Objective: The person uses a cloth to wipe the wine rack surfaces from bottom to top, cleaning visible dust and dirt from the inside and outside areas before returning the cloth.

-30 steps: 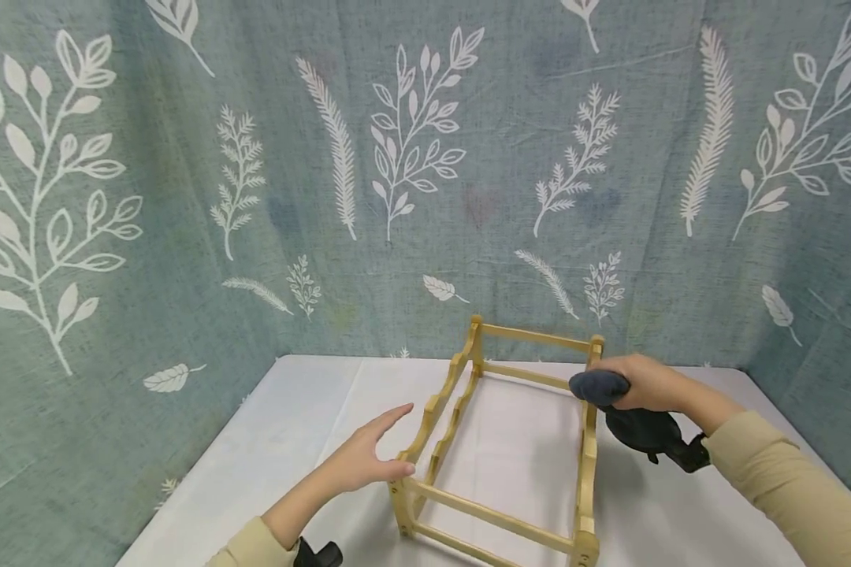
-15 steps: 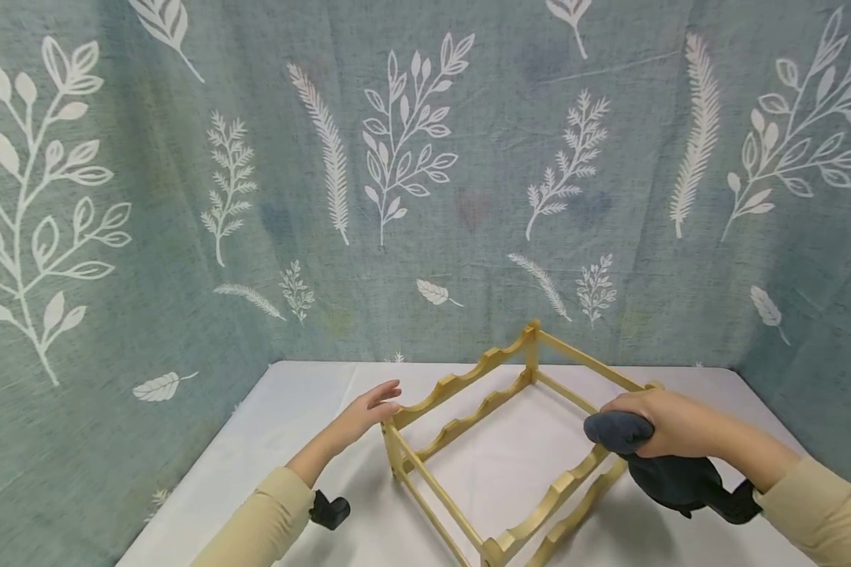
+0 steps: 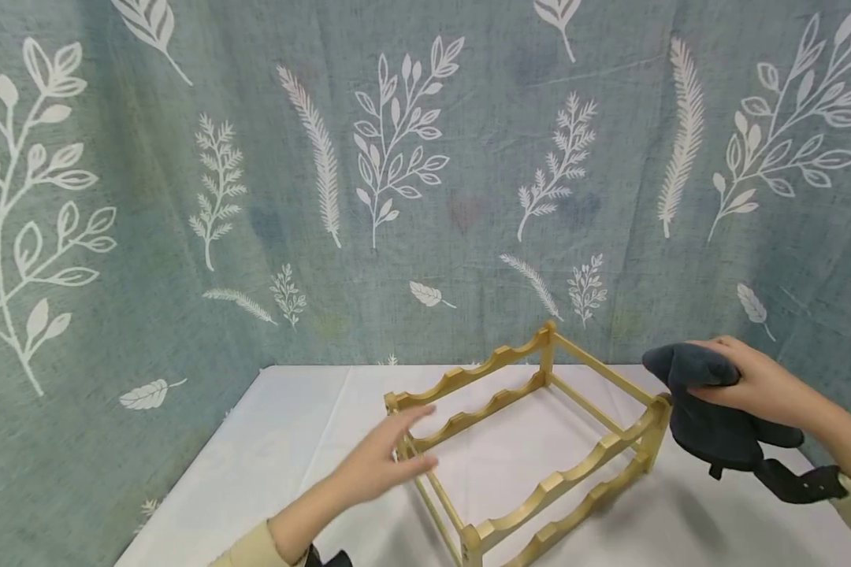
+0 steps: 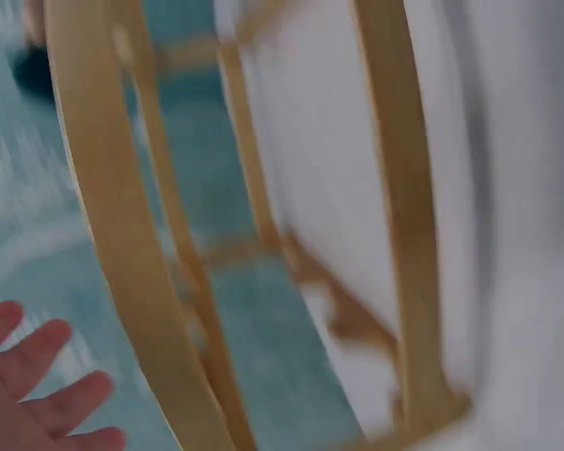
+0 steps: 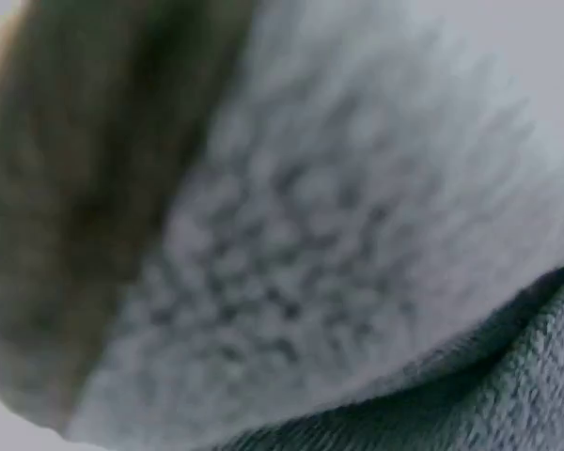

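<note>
A light wooden rack [image 3: 603,450] with scalloped rails, shaped like a wine rack, stands at an angle on the table. My left hand [image 3: 376,465] hovers by its near left end with fingers extended and holds nothing. In the left wrist view its fingertips [image 4: 47,343] are beside the blurred rack [image 4: 122,216]. To the right of the rack, my right hand [image 3: 759,386] grips a dark grey plush toy [image 3: 712,429], held above the tabletop. Close-up plush fabric [image 5: 357,235] fills most of the right wrist view, hiding the fingers there.
A white-covered table [image 3: 312,409] lies under everything. Behind and beside it hangs a blue-green curtain [image 3: 468,260] with white leaf prints. A dark strap [image 3: 797,480] sits at the right wrist.
The rack has turned on the table, its far end swinging right. My right hand moved down with the plush toy, then up and right. My left hand touched the rack's corner, then came away.
</note>
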A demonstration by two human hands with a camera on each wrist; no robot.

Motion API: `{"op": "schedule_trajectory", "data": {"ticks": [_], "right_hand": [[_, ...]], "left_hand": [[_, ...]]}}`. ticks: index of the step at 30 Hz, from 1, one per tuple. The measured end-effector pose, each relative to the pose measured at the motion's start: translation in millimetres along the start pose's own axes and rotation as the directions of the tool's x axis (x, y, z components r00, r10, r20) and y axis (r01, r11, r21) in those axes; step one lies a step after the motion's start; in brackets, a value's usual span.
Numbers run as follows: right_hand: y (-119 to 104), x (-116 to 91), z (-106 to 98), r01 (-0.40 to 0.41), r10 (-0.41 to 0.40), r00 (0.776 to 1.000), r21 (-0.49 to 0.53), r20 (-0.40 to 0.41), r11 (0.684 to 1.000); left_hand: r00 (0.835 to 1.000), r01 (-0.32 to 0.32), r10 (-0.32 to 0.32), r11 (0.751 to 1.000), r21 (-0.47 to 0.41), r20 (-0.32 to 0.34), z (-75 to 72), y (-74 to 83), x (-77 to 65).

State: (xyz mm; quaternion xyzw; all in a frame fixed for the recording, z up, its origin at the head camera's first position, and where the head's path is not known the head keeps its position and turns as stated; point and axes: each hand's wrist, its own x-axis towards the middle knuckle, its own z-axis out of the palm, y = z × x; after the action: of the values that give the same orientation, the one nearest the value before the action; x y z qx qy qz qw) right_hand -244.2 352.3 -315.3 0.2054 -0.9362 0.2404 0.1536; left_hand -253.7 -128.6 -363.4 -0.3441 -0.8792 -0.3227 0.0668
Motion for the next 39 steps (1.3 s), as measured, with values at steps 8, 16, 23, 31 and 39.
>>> {"op": "schedule_trajectory", "data": {"ticks": [8,16,23,31,39], "right_hand": [[26.0,1.6,19.0,-0.298,0.274,0.952,0.214,0.133,0.93],[13.8,3.3,28.6,-0.132,0.118,0.988,0.151,0.101,0.98],[6.0,0.3,35.3,0.075,-0.079,0.997,0.141,0.021,0.987],[-7.8,-12.3,44.9,0.124,-0.133,0.99,0.157,0.046,0.98],[-23.4,-10.9,33.4,0.208,-0.224,0.974,0.262,0.034,0.942]], "left_hand": [[0.92,-0.34,0.32,0.939,0.052,0.228,47.8,52.8,-14.7],[0.928,-0.362,0.369,0.926,-0.11,0.051,48.8,16.6,-8.0],[0.938,-0.32,0.347,0.878,-0.357,0.014,31.3,-39.8,4.3],[0.996,-0.034,0.076,0.771,-0.636,0.039,12.8,-86.2,16.2],[0.999,-0.016,0.031,0.712,-0.702,0.01,16.9,-97.1,21.0]]}}
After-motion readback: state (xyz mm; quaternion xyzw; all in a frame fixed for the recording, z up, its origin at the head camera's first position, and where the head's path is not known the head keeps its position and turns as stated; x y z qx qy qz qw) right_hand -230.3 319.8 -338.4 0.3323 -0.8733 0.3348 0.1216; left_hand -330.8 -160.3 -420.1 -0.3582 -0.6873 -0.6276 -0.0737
